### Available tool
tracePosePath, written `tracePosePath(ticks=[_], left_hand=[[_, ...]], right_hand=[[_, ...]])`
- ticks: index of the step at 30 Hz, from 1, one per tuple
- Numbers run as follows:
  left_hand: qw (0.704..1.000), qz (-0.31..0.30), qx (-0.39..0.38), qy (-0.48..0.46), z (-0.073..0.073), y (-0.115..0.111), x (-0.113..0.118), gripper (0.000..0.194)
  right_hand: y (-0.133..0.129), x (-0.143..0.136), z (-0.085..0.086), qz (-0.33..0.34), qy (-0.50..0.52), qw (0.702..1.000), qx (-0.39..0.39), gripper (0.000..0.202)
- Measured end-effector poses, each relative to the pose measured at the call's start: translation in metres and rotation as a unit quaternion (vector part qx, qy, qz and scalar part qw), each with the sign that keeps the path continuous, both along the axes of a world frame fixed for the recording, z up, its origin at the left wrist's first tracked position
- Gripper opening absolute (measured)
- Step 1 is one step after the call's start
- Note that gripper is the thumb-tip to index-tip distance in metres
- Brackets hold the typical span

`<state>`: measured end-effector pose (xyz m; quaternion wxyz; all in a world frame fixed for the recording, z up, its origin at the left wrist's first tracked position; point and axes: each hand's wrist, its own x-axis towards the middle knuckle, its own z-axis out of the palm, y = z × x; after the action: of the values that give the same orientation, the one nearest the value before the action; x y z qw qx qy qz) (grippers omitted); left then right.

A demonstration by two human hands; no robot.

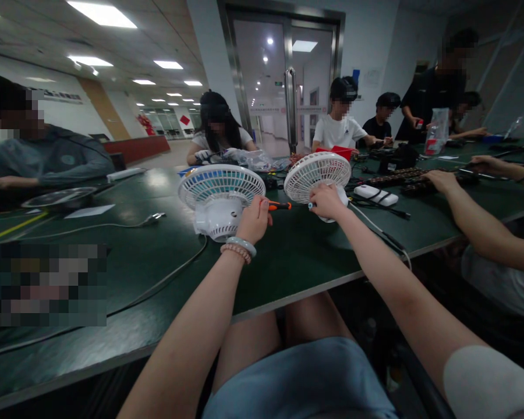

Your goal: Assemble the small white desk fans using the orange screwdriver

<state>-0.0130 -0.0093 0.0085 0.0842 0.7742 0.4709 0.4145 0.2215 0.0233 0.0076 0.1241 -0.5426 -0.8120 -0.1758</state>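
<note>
My left hand (254,220), with a bangle and a beaded bracelet at the wrist, is closed around a screwdriver (280,205) with an orange and black handle. Just behind it, a white fan (220,218) lies on the green table with its round grille (218,181) tilted up. My right hand (327,201) is at the back of a second white fan (318,173), its fingers curled. A small light-blue end (310,206) shows by those fingertips; the rest of that piece is hidden.
Cables (174,270) run over the green table (271,267). A white power strip (375,195) lies right of the second fan. A neighbour's arms (471,203) work at the right over dark parts. Several people sit around the table, and one person (436,87) stands at the back.
</note>
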Motion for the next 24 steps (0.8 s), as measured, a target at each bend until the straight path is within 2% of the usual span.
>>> tracePosePath(ticks=[11,18,24], left_hand=[[1.000,0.002,-0.019,-0.020,0.0013,-0.0013,0.0009,0.024],[1.000,0.001,-0.018,-0.021,0.0021,-0.0012,0.0014,0.034],[1.000,0.007,0.002,0.001,0.0030,-0.0042,0.0011,0.031]], right_hand=[[-0.0013,-0.0002,0.0007,0.000,0.002,1.000,-0.002,0.024],[-0.0008,-0.0004,0.0007,0.001,0.004,1.000,-0.004,0.026],[-0.0015,-0.0006,0.0016,-0.004,-0.005,1.000,-0.005,0.026]])
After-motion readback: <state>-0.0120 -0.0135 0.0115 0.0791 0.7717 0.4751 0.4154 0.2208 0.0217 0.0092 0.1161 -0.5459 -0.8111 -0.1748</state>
